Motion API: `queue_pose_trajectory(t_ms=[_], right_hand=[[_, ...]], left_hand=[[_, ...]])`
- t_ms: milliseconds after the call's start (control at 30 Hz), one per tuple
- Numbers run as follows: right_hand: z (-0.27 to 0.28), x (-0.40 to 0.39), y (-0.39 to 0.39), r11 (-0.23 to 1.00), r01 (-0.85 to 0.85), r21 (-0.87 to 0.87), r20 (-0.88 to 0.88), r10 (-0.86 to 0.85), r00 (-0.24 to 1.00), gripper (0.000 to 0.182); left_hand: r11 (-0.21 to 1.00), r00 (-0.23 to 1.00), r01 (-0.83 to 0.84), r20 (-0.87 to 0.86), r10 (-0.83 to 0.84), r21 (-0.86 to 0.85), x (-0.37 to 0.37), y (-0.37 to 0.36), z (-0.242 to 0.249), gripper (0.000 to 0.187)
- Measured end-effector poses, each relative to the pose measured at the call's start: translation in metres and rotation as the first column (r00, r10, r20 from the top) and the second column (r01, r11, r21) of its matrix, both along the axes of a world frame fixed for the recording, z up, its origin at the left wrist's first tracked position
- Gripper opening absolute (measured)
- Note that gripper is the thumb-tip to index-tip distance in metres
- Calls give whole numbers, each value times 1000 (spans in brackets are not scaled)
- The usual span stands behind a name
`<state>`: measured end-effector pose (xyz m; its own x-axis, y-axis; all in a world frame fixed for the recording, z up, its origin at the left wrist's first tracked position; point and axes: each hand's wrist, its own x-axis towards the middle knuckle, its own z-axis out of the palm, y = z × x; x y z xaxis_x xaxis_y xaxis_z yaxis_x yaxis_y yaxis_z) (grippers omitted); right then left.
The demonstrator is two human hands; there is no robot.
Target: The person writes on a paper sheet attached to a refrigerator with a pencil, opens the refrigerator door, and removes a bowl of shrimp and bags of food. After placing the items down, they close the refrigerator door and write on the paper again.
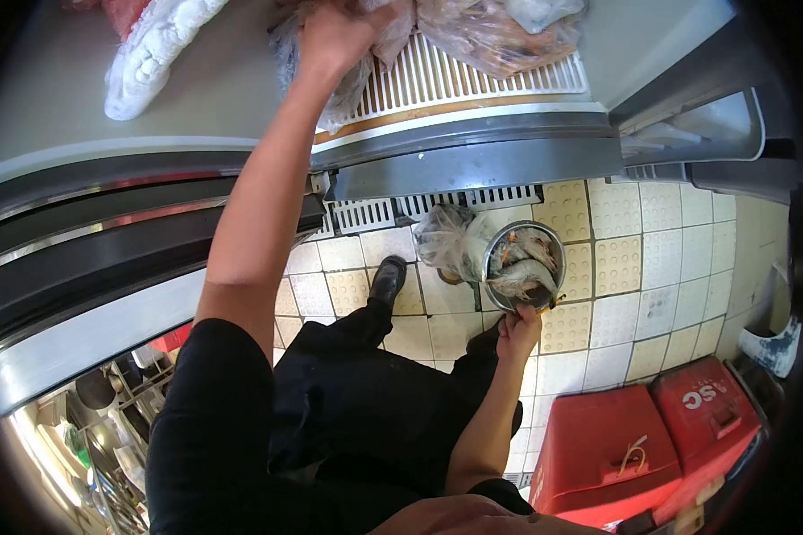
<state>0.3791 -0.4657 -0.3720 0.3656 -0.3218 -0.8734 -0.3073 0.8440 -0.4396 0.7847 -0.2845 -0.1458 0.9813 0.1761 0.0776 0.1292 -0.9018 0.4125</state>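
Observation:
My left hand (337,40) reaches in among clear plastic bags (352,89) on a white slatted rack (491,85) in an opened refrigerator or freezer. Its fingers are largely hidden by the frame's top edge, so I cannot tell whether they grip a bag. Down low, my right hand (519,332) is closed on the near rim of a round metal bowl (485,267). Inside the bowl lie what look like raw grey prawns (522,272) with orange legs. A clear plastic bag (446,241) of greyish contents sits against the bowl's left side.
A larger bag of food (504,40) rests on the rack's right. White frost (152,58) crusts something at upper left. Red bins (598,455) stand at lower right on the tiled floor (616,236). Shelves of utensils (107,410) are at lower left. My shoe (388,281) is near the drain grate (364,216).

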Motion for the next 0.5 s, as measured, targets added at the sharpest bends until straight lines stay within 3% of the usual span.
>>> queue_pose_trajectory(t_ms=[100, 200, 300, 400, 500], right_hand=[[0, 2, 3, 998, -56, 7, 19, 56, 998, 11], [5, 7, 7, 998, -54, -30, 11, 54, 998, 11], [11, 10, 9, 998, -57, -26, -14, 56, 998, 11], [6, 5, 9, 998, -53, -28, 4, 54, 999, 9], [11, 5, 9, 998, -60, -30, -12, 60, 998, 8]], left_hand=[[938, 916, 184, 294, -272, 295, 19, 6, -30, 69], [956, 970, 169, 133, -205, 241, 24, -5, -15, 66], [903, 988, 114, 50, -147, 414, 34, -12, -12, 61], [909, 902, 47, 374, -217, 413, 45, -4, -35, 53], [947, 887, 156, 381, -260, 282, 86, 29, -60, 46]])
